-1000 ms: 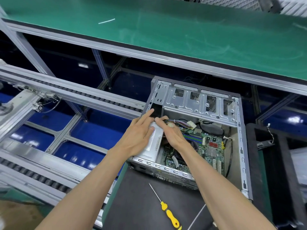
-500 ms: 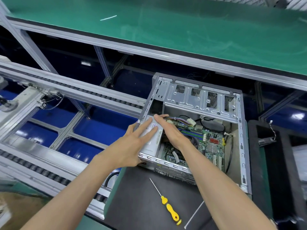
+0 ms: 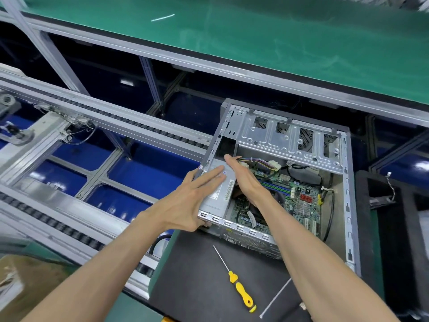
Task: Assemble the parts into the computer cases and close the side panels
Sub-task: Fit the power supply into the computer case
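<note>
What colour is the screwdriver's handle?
Yellow, seen in the head view; the screwdriver lies on the black mat.

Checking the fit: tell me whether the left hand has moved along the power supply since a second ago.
Yes. The left hand has slid back along the power supply toward the computer case's near rim, away from the drive cage.

A power supply (image 3: 218, 191) sits in the computer case (image 3: 348, 205), left of the motherboard (image 3: 299, 201)

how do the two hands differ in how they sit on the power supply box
The left hand lies flat, palm down, on top of the power supply box; the right hand stands on edge along its inner side. The left hand reaches over the computer case wall from outside; the right hand is inside, above the circuit board. Both have straight fingers.
</note>
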